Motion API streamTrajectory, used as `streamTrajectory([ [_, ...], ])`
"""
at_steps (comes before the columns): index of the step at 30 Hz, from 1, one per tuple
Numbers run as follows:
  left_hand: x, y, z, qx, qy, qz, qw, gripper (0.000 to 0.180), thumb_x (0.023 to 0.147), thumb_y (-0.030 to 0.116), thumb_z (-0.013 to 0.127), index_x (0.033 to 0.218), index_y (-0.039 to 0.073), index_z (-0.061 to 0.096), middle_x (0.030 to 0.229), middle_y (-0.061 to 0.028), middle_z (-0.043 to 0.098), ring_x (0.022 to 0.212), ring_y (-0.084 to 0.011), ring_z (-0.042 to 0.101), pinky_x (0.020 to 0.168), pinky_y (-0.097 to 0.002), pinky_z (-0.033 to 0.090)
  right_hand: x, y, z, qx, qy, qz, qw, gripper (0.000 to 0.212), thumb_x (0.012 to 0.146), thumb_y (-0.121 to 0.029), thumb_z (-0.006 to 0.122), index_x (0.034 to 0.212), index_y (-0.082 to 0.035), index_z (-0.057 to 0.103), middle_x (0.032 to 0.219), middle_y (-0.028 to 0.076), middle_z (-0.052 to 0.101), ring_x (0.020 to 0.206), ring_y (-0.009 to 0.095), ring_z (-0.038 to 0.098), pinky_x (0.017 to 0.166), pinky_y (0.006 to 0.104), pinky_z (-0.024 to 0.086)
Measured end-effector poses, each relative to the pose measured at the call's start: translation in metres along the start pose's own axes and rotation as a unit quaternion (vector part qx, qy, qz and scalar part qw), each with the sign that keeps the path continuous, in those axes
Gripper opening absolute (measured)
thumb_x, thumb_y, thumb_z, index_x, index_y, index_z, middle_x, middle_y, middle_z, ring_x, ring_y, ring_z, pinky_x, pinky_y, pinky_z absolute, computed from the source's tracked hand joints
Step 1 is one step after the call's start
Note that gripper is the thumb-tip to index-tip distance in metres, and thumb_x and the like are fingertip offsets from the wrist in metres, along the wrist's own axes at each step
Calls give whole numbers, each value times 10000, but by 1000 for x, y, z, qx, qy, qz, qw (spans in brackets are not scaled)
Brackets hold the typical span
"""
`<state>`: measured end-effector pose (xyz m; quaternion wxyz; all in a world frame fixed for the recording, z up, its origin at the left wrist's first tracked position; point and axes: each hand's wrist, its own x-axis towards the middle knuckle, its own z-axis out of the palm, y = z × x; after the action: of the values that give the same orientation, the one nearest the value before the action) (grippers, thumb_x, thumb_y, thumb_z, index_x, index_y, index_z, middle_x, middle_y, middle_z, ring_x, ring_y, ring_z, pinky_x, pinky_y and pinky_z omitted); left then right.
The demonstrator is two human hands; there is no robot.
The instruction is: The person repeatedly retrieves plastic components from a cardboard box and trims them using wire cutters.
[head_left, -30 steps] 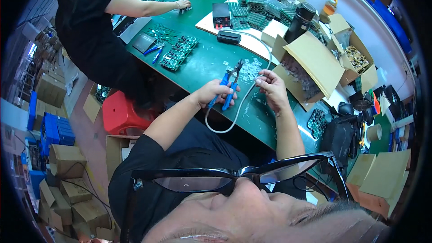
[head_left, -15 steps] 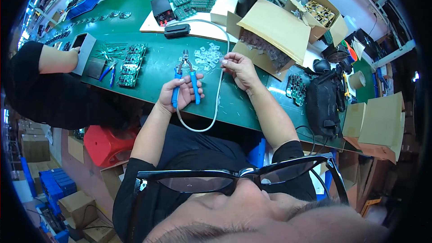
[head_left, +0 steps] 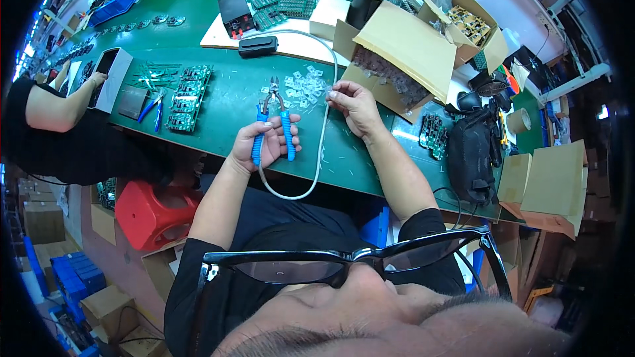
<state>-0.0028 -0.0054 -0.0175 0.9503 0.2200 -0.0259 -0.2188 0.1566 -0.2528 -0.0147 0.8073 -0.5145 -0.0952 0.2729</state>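
Observation:
My left hand [head_left: 269, 142] is closed round the blue ribbed handles of a pair of side cutters [head_left: 275, 102], whose jaws point away from me, slightly apart. A thick pale cable [head_left: 322, 133] loops from the lower end of the handles up past my right hand and back to the far side of the bench. My right hand [head_left: 357, 107] pinches a small clear plastic piece [head_left: 330, 92] between thumb and fingertips. Similar clear plastic pieces [head_left: 305, 86] lie in a loose pile between the cutters' jaws and my right hand.
Circuit boards [head_left: 192, 99] lie left, by another blue-handled tool [head_left: 153, 111]. A co-worker's arm [head_left: 66, 106] reaches to a grey box [head_left: 112, 79]. An open carton [head_left: 403, 53] of clear pieces, a black bag [head_left: 471, 165] and a black case [head_left: 258, 46] surround the work area.
The co-worker's arm at the left has swung back and outward, a hand still at the grey box. My hands keep nearly the same pose, while the whole view has shifted slightly.

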Motion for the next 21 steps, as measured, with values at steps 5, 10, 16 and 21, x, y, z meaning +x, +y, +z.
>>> streamTrajectory([
  [5,0,-1,-1,-1,12,-7,1000,704,958,302,586,1535,-67,424,1254,-180,664,1170,-325,655,1140,-512,460,3,-4,1,-77,-21,-87,993,291,941,-39,744,1221,23,698,1133,109,754,999,212,728,936,335,570],
  [10,-2,0,-3,5,6,-7,1000,744,948,304,610,1551,-74,394,1272,-183,627,1179,-337,624,1138,-516,453,7,-27,-23,-511,155,-200,821,316,914,-56,646,1219,-29,725,1270,158,704,1135,289,693,989,391,541],
  [16,1,-1,-4,6,0,-12,1000,748,945,303,619,1551,-74,395,1273,-182,628,1180,-335,625,1136,-514,456,16,-29,-45,-660,222,-249,673,296,934,-146,640,1197,-43,727,1251,166,688,1219,387,615,1076,472,487],
  [21,-1,-2,-2,12,0,-8,1000,749,947,308,618,1551,-75,395,1274,-184,628,1180,-338,625,1135,-515,456,19,-28,-52,-705,201,-197,651,259,940,-168,661,1173,-77,729,1252,140,672,1166,387,622,1052,473,495],
])
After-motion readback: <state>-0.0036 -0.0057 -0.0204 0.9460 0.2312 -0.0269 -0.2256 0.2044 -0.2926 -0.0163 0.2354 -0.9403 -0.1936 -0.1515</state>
